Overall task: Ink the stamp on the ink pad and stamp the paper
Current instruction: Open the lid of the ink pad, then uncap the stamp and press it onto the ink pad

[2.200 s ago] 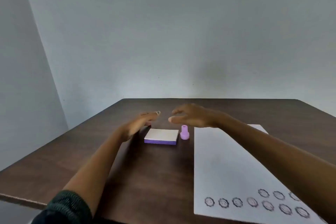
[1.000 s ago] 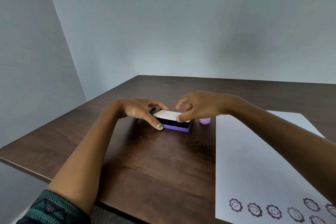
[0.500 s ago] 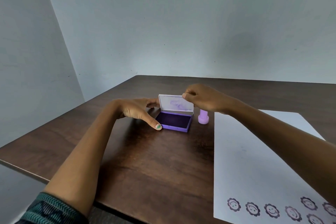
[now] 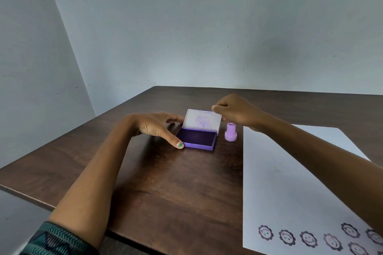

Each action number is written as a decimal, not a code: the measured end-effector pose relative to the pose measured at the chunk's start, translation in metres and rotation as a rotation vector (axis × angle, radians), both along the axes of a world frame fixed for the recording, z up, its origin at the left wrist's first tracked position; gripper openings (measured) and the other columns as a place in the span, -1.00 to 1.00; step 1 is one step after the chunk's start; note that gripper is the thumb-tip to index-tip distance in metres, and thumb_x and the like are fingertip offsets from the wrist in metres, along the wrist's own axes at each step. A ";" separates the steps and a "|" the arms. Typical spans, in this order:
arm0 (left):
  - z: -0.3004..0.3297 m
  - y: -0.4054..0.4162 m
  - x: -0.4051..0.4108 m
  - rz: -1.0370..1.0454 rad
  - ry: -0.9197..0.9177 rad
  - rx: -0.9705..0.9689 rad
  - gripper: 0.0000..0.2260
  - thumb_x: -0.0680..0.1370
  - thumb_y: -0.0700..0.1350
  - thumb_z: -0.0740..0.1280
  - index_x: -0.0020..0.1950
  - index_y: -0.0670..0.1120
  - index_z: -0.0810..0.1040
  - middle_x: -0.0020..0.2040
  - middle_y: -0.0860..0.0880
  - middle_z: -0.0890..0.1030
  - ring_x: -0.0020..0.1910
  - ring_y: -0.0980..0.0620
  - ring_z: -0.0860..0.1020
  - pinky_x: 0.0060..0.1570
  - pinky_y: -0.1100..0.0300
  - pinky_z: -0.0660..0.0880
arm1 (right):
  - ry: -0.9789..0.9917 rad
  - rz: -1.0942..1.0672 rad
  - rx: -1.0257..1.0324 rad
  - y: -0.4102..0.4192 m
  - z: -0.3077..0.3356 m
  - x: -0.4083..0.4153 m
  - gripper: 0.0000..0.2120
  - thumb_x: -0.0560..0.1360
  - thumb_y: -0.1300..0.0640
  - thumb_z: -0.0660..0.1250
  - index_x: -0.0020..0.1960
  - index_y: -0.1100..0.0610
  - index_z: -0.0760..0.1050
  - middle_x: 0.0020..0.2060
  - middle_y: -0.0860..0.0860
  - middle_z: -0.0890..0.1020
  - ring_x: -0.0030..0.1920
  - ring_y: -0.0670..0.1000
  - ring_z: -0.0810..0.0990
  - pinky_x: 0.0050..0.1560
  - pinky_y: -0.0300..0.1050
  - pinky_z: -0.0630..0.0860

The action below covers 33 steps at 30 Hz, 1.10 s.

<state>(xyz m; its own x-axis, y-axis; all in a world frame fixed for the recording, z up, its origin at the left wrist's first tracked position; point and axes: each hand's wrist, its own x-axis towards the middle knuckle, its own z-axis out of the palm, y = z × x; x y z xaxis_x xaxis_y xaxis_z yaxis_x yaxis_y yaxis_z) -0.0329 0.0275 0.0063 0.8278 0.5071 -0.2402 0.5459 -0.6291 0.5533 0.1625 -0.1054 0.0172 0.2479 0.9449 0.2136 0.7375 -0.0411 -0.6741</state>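
The left hand [image 4: 154,127] reaches in from the lower left w/ the arm stretched over the table [image 4: 170,188]. It grips the ink pad [image 4: 198,140] at its left side: thumb tip, w/ a green nail, touches the near-left corner of the purple tray, and the other fingers go behind the far-left corner. So this hand is clamped on the tray, palm facing right.

The right hand [image 4: 234,111] comes from the right, above the far-right corner of the ink pad. Thumb and fingers are pinched together on the top right edge of the lid [image 4: 202,119], holding it up. The lid stands almost upright at the far side of the ink pad, hinged there; its inner face is whitish w/ faint purple marks.

The tray is open and shows a dark purple ink surface inside, nothing else in it.

The stamp [image 4: 230,132] is a small lilac piece, upright, just right of the ink pad, apart from it and under the right wrist; no hand touches it. The paper [image 4: 290,182] lies flat to the right of the ink pad, beyond the stamp, w/ flower-face prints [image 4: 306,238] along its near edge.

A patterned teal sleeve [image 4: 56,240] shows on the left arm, near-left of the ink pad.
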 end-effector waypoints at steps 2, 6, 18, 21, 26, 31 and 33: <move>0.001 0.000 0.000 -0.004 0.005 -0.003 -0.55 0.21 0.14 0.55 -0.04 0.46 0.43 0.06 0.51 0.39 0.14 0.41 0.34 0.03 0.43 0.22 | 0.014 0.003 -0.038 0.000 0.000 0.001 -0.58 0.52 0.16 0.15 -0.47 0.12 0.11 -0.47 0.08 0.18 -0.36 0.07 0.19 -0.33 -0.12 0.14; 0.000 0.000 0.000 -0.010 0.004 -0.012 -0.53 0.19 0.16 0.54 0.00 0.45 0.44 0.12 0.48 0.40 0.18 0.36 0.35 0.09 0.35 0.24 | 0.023 0.002 -0.104 -0.003 0.000 0.000 -0.56 0.57 -0.01 0.09 -0.41 0.20 0.27 -0.45 0.13 0.35 -0.40 0.09 0.29 -0.32 -0.08 0.27; 0.001 -0.001 -0.003 0.009 0.026 -0.010 -0.14 0.29 0.08 0.55 0.49 0.15 0.19 0.46 0.21 0.22 0.32 0.27 0.15 0.27 0.27 0.09 | 0.006 0.045 -0.288 -0.003 -0.007 0.007 -0.39 0.54 -0.27 -0.04 0.39 0.13 0.28 0.26 0.12 0.50 0.33 0.07 0.36 0.25 -0.05 0.24; 0.001 -0.001 -0.002 -0.007 0.020 -0.019 -0.24 0.32 0.03 0.54 0.44 0.20 0.25 0.41 0.25 0.26 0.34 0.23 0.19 0.27 0.26 0.12 | -0.007 0.055 -0.281 -0.004 -0.006 0.006 -0.40 0.55 -0.24 -0.03 0.41 0.14 0.26 0.32 0.10 0.45 0.31 0.05 0.35 0.22 -0.07 0.23; 0.002 -0.001 -0.002 -0.006 0.009 -0.039 -0.21 0.30 0.06 0.54 0.45 0.19 0.24 0.42 0.25 0.24 0.42 0.17 0.15 0.30 0.23 0.11 | -0.051 0.089 -0.223 -0.008 0.002 0.007 -0.57 0.57 -0.15 0.05 0.09 0.18 0.46 -0.02 0.09 0.53 -0.04 0.03 0.42 -0.03 -0.12 0.32; 0.002 -0.007 0.002 0.033 -0.072 -0.083 -0.14 0.27 0.08 0.53 0.49 0.17 0.18 0.52 0.14 0.17 0.50 0.05 0.12 0.31 0.20 0.17 | -0.053 0.104 -0.151 -0.015 0.015 0.008 -0.59 0.52 0.00 0.26 0.01 0.40 0.50 -0.20 0.11 0.44 -0.17 0.05 0.33 -0.18 -0.11 0.24; 0.002 -0.009 0.004 0.039 -0.097 -0.102 -0.12 0.26 0.11 0.55 0.48 0.20 0.18 0.52 0.13 0.16 0.50 0.02 0.12 0.30 0.19 0.18 | -0.114 0.137 -0.204 -0.020 0.017 0.008 -0.66 0.47 0.03 0.34 0.00 0.33 0.57 -0.18 0.10 0.54 -0.16 0.02 0.42 -0.14 -0.11 0.32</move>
